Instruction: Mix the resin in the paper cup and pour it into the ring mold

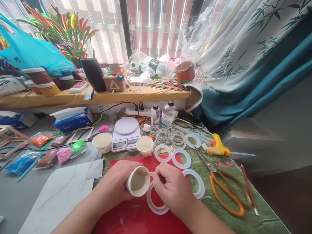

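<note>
My left hand is wrapped round a white paper cup, which tilts so that its mouth faces me. Pinched in my right hand is a wooden stick, and its far end dips inside the cup. Below the hands lies a red mat. A white silicone ring mold rests on it, partly covered by my right hand. More ring molds sit beyond and to the right of that hand. Another paper cup stands just behind the held one.
A kitchen scale and a paper cup stand behind my hands. Two clear bottles are farther back. Large scissors, a yellow glue gun and a red pencil lie to the right. Bagged clay lies at left.
</note>
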`<control>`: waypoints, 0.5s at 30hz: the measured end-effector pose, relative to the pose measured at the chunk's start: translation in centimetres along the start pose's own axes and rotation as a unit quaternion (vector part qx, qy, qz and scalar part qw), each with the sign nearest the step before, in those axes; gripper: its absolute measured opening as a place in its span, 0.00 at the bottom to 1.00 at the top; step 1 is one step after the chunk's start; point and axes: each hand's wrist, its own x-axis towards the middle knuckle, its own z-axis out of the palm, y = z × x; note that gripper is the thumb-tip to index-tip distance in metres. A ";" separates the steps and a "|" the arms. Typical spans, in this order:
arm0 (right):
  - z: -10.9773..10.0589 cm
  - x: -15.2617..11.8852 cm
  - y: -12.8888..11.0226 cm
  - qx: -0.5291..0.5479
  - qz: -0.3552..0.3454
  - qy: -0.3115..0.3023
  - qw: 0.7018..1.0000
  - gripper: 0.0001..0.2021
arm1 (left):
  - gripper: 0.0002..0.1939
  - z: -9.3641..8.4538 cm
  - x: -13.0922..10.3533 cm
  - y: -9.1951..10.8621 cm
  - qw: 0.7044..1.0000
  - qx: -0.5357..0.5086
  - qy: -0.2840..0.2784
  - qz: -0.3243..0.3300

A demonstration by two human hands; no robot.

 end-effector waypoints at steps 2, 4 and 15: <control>0.0 0.0 -0.2 0.018 0.032 -0.035 0.999 0.13 | 0.19 -0.1 0.0 0.1 1.000 0.006 0.008 -0.001; 0.1 -0.1 -0.4 0.076 0.086 -0.077 0.990 0.13 | 0.18 -0.1 0.1 0.2 1.000 0.010 0.015 -0.006; 0.2 -0.2 0.0 0.262 0.130 -0.004 0.956 0.16 | 0.20 0.1 0.1 -0.2 1.000 0.001 0.000 -0.015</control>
